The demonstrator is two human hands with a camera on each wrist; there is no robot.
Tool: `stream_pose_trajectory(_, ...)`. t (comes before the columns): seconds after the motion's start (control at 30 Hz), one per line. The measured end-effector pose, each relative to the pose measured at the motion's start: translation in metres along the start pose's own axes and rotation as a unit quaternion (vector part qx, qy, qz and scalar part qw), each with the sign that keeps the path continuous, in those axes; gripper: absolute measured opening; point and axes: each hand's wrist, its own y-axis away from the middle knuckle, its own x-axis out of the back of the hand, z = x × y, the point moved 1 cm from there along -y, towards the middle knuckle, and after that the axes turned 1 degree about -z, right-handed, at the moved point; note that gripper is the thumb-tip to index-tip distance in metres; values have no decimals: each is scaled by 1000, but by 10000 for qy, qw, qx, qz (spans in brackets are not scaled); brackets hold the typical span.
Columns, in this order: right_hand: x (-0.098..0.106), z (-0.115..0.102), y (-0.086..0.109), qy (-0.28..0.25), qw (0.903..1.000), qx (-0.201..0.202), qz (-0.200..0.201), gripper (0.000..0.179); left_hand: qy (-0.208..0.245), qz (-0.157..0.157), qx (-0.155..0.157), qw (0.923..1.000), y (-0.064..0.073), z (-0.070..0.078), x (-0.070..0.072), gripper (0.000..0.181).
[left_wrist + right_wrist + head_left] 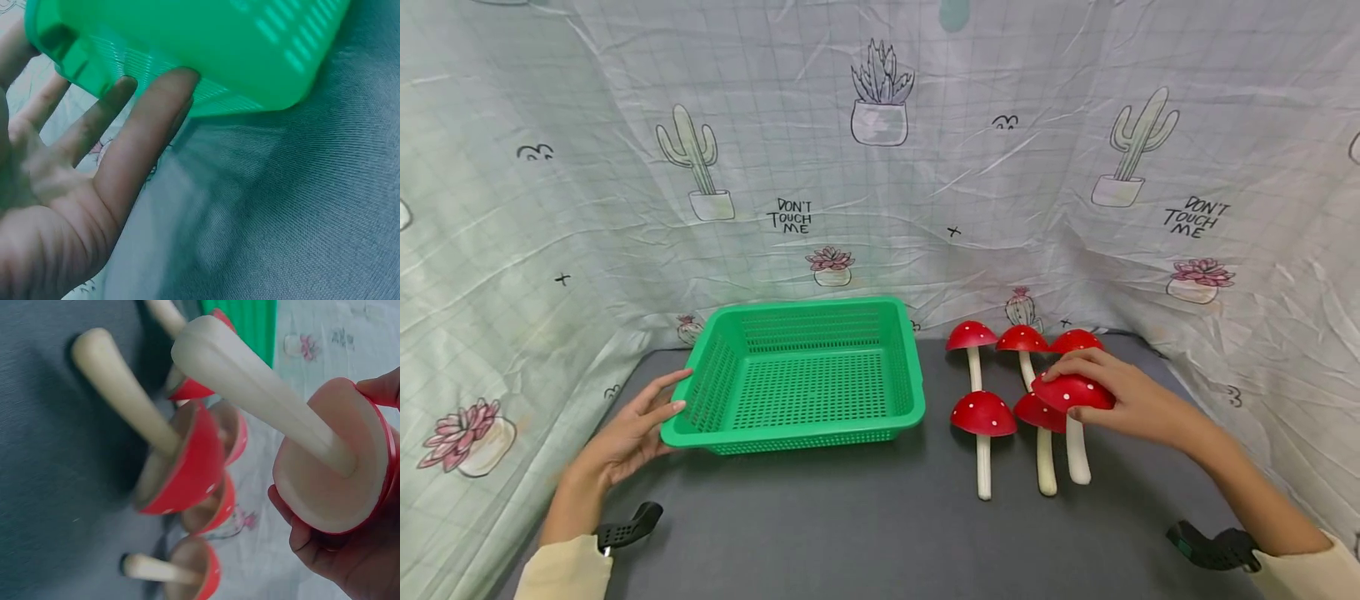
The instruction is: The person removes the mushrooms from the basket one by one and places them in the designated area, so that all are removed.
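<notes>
My left hand [628, 429] is at the left end of a green plastic basket [910, 392], its fingertips at the rim. In the left wrist view its fairly straight fingers [128, 150] touch the basket's outer side. My right hand [1138, 400] grips a toy mushroom [1078, 392] by its red, white-dotted cap. The right wrist view shows this mushroom's pale stem [262, 394] and cream underside, with fingers and thumb around the cap's edge. It is held above other mushrooms, one of which [1041, 417] is partly covered by it in the head view.
More mushrooms lie around it: two [973, 336] [1021, 339] at the back left, one [1077, 340] behind my right hand, one [983, 417] at the front left. A grey tabletop [865, 525] lies beneath. Cactus-printed cloth [880, 200] hangs around the back and sides.
</notes>
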Motion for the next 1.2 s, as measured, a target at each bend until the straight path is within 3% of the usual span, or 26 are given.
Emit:
stream_pose_trajectory(0.23, -9, 24, 26, -28, 9983, -574, -22, 47, -796, 703, 19, 9943, -2, 4, -10, 58)
stream_pose_trajectory(0.33, -14, 36, 36, -204, 9967, -774, 109, 51, -1008, 862, 57, 9911, -3, 5, -12, 58)
stream_pose_trajectory(0.63, -21, 63, 62, -521, 9856, -1584, 281, 62, -989, 1048, 47, 9895, -3, 2, -9, 56)
stream_pose_trajectory(0.93, -27, 72, 68, -332, 9855, -1630, 319, 58, -639, 959, -57, 9933, -3, -7, -9, 56)
stream_pose_trajectory(1.2, -36, 79, 63, -36, 9888, -1391, 544, 55, -536, 1047, -119, 9930, -6, -7, -11, 56)
